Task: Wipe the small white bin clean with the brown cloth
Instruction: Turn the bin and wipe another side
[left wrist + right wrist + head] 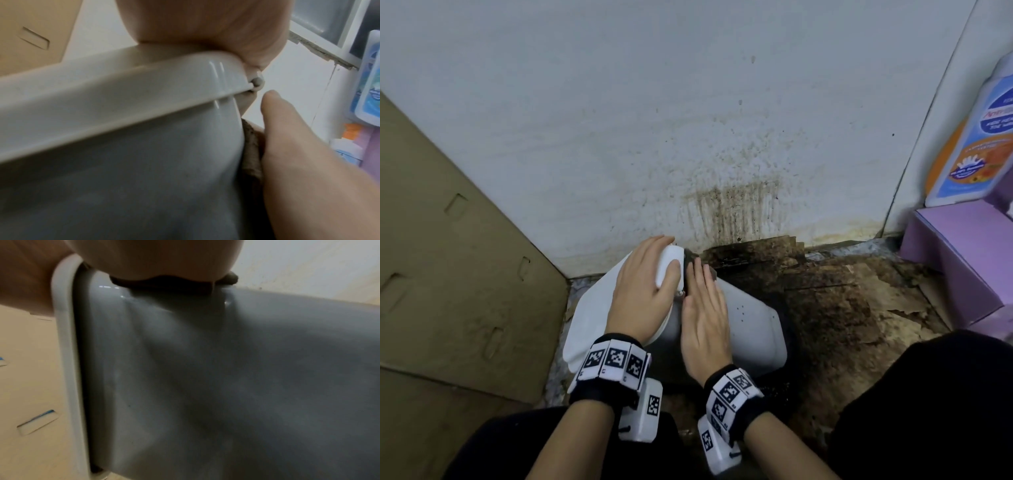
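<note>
The small white bin point(753, 325) lies on its side on the floor, lid point(592, 308) to the left. My left hand point(643, 284) grips the lid end, thumb curled over its rounded edge. My right hand point(703, 308) lies flat on the bin's upper side with straight fingers, pressing the brown cloth point(690, 260), which mostly hides under it. In the left wrist view the cloth point(252, 146) is squeezed between the bin point(123, 146) and a right-hand finger point(287, 146). In the right wrist view the cloth point(164, 282) shows dark under the palm, above the bin wall point(205, 369).
A cardboard sheet point(448, 274) leans at the left. The white wall point(688, 120) behind carries brown splashes. The floor point(825, 301) to the right is dark and grimy. A purple box point(962, 267) and a labelled bottle point(979, 137) stand at the right.
</note>
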A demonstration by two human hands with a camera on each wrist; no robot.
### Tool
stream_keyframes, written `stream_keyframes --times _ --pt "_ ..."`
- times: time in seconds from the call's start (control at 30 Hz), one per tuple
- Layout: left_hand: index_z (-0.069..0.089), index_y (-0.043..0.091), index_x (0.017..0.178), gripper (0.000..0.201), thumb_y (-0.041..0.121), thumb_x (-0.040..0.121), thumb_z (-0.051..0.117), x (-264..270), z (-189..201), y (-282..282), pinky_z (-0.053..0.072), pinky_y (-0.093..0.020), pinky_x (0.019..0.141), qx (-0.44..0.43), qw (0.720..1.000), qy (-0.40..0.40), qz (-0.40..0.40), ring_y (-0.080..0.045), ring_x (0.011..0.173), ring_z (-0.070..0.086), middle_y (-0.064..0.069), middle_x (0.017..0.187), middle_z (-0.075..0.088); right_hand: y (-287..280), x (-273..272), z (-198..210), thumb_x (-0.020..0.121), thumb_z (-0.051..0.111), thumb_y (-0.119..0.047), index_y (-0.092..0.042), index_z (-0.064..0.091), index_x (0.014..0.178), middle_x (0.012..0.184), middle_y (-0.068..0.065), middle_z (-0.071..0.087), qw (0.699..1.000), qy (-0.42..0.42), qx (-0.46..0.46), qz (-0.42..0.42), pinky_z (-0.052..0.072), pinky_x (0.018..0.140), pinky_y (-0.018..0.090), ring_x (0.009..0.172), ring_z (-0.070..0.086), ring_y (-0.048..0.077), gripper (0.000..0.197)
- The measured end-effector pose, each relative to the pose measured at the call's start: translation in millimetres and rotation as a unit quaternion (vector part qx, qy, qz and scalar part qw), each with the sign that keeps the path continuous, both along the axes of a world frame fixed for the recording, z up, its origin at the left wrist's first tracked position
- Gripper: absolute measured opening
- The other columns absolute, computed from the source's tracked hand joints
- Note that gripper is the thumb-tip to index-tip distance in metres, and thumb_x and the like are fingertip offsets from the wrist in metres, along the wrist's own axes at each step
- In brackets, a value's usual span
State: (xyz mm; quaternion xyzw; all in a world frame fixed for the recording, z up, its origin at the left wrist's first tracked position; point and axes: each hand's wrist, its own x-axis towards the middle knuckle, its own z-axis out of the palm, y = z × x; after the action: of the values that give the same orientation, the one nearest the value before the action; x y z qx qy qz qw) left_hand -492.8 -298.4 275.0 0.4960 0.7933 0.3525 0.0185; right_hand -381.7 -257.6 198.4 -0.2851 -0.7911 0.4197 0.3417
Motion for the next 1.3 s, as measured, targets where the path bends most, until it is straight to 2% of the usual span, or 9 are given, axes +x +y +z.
stream_keyframes --times 0.17,0.3,0.43,0.63,0.83,1.0,1.1,1.2,1.3 --pt "0.049 0.025 0.141 0.043 0.038 0.1 0.042 -7.1 1.1 -1.0 0.032 -0.028 0.112 0.003 1.0 -0.006 -0.003 -0.006 0.135 0.042 0.011 0.143 0.049 21.8 4.9 -23.7 0.106 0.008 -0.047 -0.026 0.017 0.16 0.166 -0.016 0.013 1.0 -0.013 -0.004 0.014 0.008 0.125 0.027 0.153 0.007 -0.001 0.058" --pt "0.052 0.026 0.137 0.041 0.038 0.098 0.044 -12.0 2.6 -1.7 0.033 -0.028 0.11 0.006 1.0 -0.017 -0.005 -0.005 0.132 0.043 0.013 0.139 0.051 49.2 28.6 -65.6 0.105 0.014 -0.04 -0.028 0.017 0.159 0.164 -0.02 0.01 0.994 -0.061 -0.085 -0.022 0.009 0.126 0.028 0.152 0.006 -0.003 0.056" --pt "0.055 0.026 0.133 0.04 0.037 0.095 0.046 -9.5 2.4 -0.5 0.033 -0.027 0.108 0.014 1.0 -0.021 -0.004 -0.005 0.13 0.044 0.013 0.137 0.052 57.7 42.9 -88.6 0.101 0.015 -0.041 -0.025 0.021 0.157 0.166 -0.008 0.019 0.982 -0.09 -0.147 -0.071 0.006 0.125 0.026 0.152 0.011 0.004 0.059" --pt "0.055 0.023 0.132 0.041 0.035 0.095 0.044 -7.6 3.6 -3.0 0.03 -0.023 0.107 0.018 1.0 -0.008 0.006 -0.005 0.129 0.044 0.01 0.137 0.053 44.3 24.1 -68.4 0.098 0.011 -0.042 -0.021 0.022 0.158 0.166 -0.005 0.019 0.981 -0.09 -0.142 -0.097 0.002 0.123 0.021 0.147 0.008 -0.003 0.064" --pt "0.055 0.02 0.135 0.045 0.035 0.095 0.044 -6.9 -0.7 -1.2 0.025 -0.015 0.107 0.017 1.0 0.01 0.008 -0.004 0.13 0.042 0.008 0.139 0.052 14.2 -7.5 -11.2 0.102 0.007 -0.047 -0.026 0.013 0.16 0.166 -0.015 0.008 0.999 -0.022 -0.047 0.018 0.003 0.125 0.025 0.151 0.0 -0.005 0.061" --pt "0.056 0.022 0.134 0.041 0.032 0.095 0.046 -4.6 2.0 -2.0 0.017 0.0 0.102 0.019 1.0 -0.004 0.002 0.006 0.126 0.036 0.018 0.134 0.047 30.0 8.2 -27.5 0.106 0.017 -0.038 -0.027 0.018 0.16 0.166 -0.013 0.016 0.999 -0.002 0.017 0.049 0.01 0.124 0.025 0.152 0.011 0.0 0.055" --pt "0.056 0.022 0.133 0.04 0.031 0.095 0.046 -8.4 5.4 -4.7 0.02 -0.003 0.102 0.021 1.0 -0.012 0.003 0.008 0.123 0.036 0.019 0.132 0.047 51.5 29.8 -63.9 0.105 0.019 -0.039 -0.027 0.022 0.159 0.165 -0.015 0.017 0.999 -0.03 0.002 0.03 0.012 0.124 0.025 0.152 0.013 -0.001 0.055" --pt "0.057 0.024 0.132 0.039 0.031 0.095 0.045 -11.8 7.6 -7.5 0.026 -0.016 0.105 0.014 1.0 -0.022 0.006 0.006 0.124 0.039 0.02 0.132 0.048 71.0 55.8 -105.6 0.102 0.013 -0.045 -0.028 0.018 0.159 0.163 -0.02 0.012 0.994 -0.09 -0.056 -0.004 0.008 0.126 0.028 0.153 0.011 0.001 0.059" --pt "0.057 0.024 0.131 0.039 0.031 0.095 0.046 -13.6 8.2 -6.6 0.03 -0.024 0.107 0.016 0.999 -0.03 0.004 -0.002 0.129 0.043 0.015 0.135 0.051 78.3 59.4 -118.5 0.101 0.012 -0.046 -0.027 0.02 0.158 0.163 -0.018 0.014 0.988 -0.105 -0.109 -0.034 0.006 0.127 0.035 0.153 0.007 0.001 0.061"
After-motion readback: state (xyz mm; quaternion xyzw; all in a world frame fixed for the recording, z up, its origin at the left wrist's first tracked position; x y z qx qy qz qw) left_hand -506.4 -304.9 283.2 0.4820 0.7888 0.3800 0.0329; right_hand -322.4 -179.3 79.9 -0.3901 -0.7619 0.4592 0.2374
